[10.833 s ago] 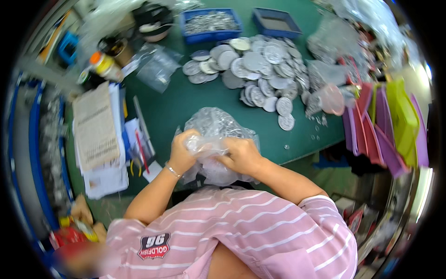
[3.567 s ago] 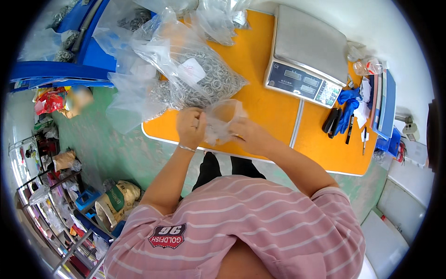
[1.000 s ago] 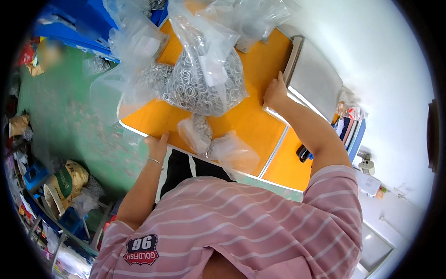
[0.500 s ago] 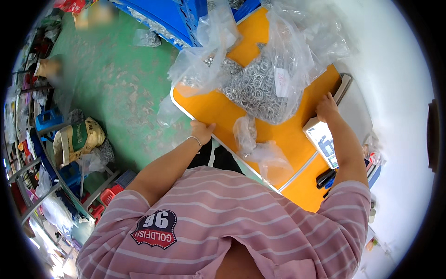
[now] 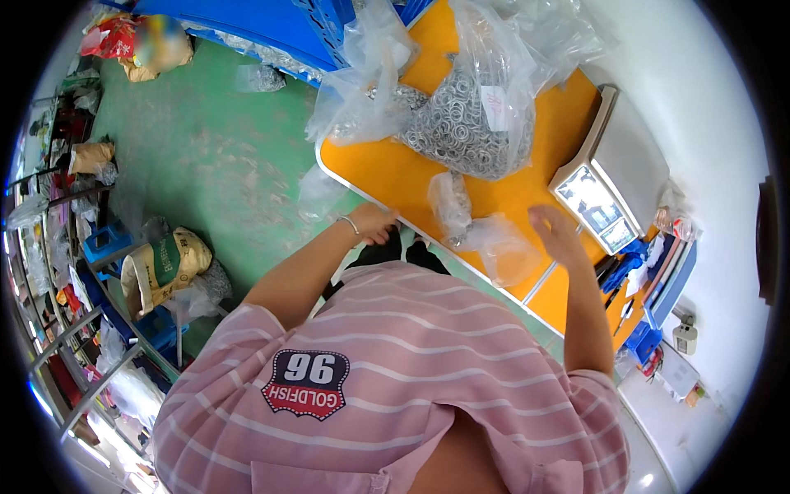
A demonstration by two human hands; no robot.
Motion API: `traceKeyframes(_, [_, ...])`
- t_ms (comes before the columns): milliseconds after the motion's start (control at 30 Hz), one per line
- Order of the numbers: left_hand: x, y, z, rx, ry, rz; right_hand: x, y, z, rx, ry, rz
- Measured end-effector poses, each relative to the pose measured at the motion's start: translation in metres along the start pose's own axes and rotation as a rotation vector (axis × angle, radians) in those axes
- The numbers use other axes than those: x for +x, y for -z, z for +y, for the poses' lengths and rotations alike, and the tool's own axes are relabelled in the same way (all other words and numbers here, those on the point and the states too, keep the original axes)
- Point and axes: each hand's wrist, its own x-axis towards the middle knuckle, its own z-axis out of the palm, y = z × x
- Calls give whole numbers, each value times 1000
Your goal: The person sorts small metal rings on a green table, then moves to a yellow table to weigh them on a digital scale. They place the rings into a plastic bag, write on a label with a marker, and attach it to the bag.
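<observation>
Just off the front edge of the orange table [image 5: 362,160], my left hand [image 5: 372,224] hangs with its fingers curled in and nothing visible in them. My right hand [image 5: 558,234] is over the table, open and holding nothing, the thumb apart from the fingers. It is nearest to the weighing scale [image 5: 597,210], which has a lit display and a grey platform, and to a small clear plastic bag [image 5: 504,251]. Farther back lies a large clear bag of metal rings [image 5: 473,123] with a white label. Another clear bag [image 5: 354,111] with small metal parts sits left of it.
Blue racking [image 5: 247,29] stands at the back. Right of my arm are folders [image 5: 671,284] and a blue box [image 5: 643,339], beside the white wall [image 5: 699,148]. On the left, a printed sack [image 5: 164,267] stands by metal shelving [image 5: 99,337] on the green floor [image 5: 222,156].
My right hand has left the far side of the scale and come back toward me. My left hand has come off the table edge, its fingers now curled. The view has shifted.
</observation>
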Motion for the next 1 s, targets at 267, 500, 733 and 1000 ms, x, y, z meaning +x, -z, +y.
traceKeyframes(267, [-23, -44, 60, -171, -482, 21, -79, -72, -12, 476, -377, 269])
traceKeyframes(500, [-15, -53, 78, -178, -546, 43, -57, -74, -44, 1045, -523, 331])
traceKeyframes(733, [-33, -25, 70, -123, -568, -30, -47, -60, -64, 1178, -455, 398])
traceKeyframes(1000, [-56, -20, 67, -171, -644, -5, -49, -76, -58, 631, -443, 728])
